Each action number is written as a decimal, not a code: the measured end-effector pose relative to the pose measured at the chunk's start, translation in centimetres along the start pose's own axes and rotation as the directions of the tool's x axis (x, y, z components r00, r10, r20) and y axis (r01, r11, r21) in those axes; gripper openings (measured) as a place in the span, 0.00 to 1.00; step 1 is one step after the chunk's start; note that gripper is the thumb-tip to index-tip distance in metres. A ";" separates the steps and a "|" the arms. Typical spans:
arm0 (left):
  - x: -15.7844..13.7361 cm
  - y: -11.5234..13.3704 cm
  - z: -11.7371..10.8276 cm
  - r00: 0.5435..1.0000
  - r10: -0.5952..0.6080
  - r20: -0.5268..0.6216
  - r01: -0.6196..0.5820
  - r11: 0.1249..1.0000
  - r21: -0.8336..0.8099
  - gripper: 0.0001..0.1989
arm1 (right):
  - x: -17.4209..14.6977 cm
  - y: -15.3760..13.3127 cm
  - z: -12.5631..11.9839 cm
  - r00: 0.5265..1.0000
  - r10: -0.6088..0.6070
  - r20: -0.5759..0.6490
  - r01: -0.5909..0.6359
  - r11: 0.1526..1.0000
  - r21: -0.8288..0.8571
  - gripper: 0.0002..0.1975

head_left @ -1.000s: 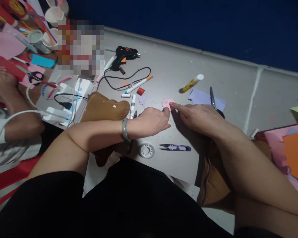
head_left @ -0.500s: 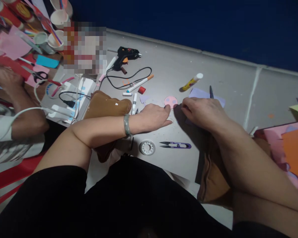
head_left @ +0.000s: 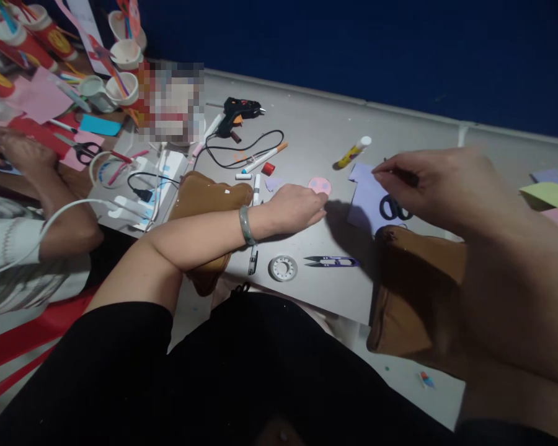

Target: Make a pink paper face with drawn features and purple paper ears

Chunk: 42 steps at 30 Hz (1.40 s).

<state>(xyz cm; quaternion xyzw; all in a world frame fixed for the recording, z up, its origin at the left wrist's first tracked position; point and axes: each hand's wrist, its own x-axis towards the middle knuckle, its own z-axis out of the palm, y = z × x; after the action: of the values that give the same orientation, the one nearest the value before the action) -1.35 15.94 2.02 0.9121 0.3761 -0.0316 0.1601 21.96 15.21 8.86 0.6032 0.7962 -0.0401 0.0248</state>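
Note:
My left hand, with a bracelet at the wrist, rests low over the table. Its curled fingers are at the lower edge of a small pink paper circle with lilac spots, covering part of it. My right hand is lifted, thumb and fingertips pinched together; anything between them is too small to see. Beneath it lie a lilac paper sheet and dark-handled scissors, partly covered by the hand. Closer to me are purple thread snips and a round white reel.
A yellow glue stick stands farther back. At the left are a black glue gun with its cord, markers, a power strip and a brown cushion. Another brown cushion is under my right arm. A co-worker's arm is at far left.
My right hand has risen and moved right, away from the pink circle, uncovering the lilac sheet and scissor handles. My left hand stays by the circle. The view has shifted slightly.

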 end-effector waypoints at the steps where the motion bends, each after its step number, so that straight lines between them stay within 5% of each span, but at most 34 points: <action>1: 0.1 -0.2 0.0 1.000 -0.013 -0.019 0.013 1.000 -0.021 0.22 | -0.7 -0.1 -0.4 1.000 -0.024 0.007 0.024 1.000 -0.012 0.19; 4: 0.4 -0.6 -0.3 0.993 -0.056 -0.103 0.032 0.975 -0.220 0.18 | -2.8 -0.1 -0.5 0.985 -0.083 0.151 0.089 0.996 -0.030 0.17; 6: 0.7 -1.0 -0.9 0.973 -0.129 -0.192 0.025 0.885 -0.464 0.15 | -4.2 0.6 0.1 0.956 -0.071 0.284 0.088 0.995 -0.044 0.17; 8: 1.0 -1.5 -1.9 0.919 -0.290 -0.266 0.016 0.703 -0.711 0.13 | -5.5 1.6 1.2 0.948 -0.011 0.317 0.042 0.995 -0.089 0.18; 12: 1.8 -2.5 -3.9 0.825 -0.550 -0.131 -0.026 0.196 -0.980 0.15 | -7.4 2.0 3.7 0.996 -0.063 0.063 0.067 0.995 -0.073 0.19; 13: 2.0 -2.6 -4.2 0.783 -0.614 -0.098 -0.020 0.133 -0.991 0.17 | -7.6 1.1 4.2 0.991 -0.132 0.033 0.133 0.991 -0.027 0.19; 15: 2.4 -2.7 -4.3 0.787 -0.613 -0.069 -0.037 0.064 -0.997 0.16 | -7.4 -1.6 5.2 0.952 -0.304 0.032 0.302 0.951 0.071 0.19; 20: 2.8 -2.4 -3.5 0.773 -0.623 -0.118 -0.095 0.070 -0.993 0.15 | -4.1 -10.3 6.7 0.760 -0.641 0.108 0.648 0.759 -0.058 0.20; 24: 2.9 -2.7 -2.8 0.779 -0.605 -0.164 -0.089 0.153 -0.984 0.12 | -1.3 -14.2 7.0 0.671 -0.716 0.195 0.742 0.650 -0.167 0.21; 30: 3.1 -3.1 -2.4 0.812 -0.543 -0.215 -0.067 0.279 -0.958 0.12 | -0.7 -14.8 7.4 0.634 -0.753 0.178 0.773 0.606 -0.188 0.20; 36: 3.3 -3.2 -2.3 0.820 -0.542 -0.181 -0.083 0.200 -0.976 0.13 | -0.6 -15.4 8.0 0.586 -0.792 0.172 0.806 0.550 -0.217 0.20; 42: 3.7 -3.8 -1.2 0.828 -0.492 -0.269 -0.092 0.354 -0.931 0.13 | 0.1 -13.9 8.7 0.493 -0.867 0.071 0.850 0.462 -0.253 0.15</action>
<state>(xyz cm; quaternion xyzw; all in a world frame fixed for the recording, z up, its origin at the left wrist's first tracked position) -1.47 21.33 1.44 0.5825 0.4698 0.4034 0.5265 8.43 10.73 0.67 0.1136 0.9893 0.0758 0.0513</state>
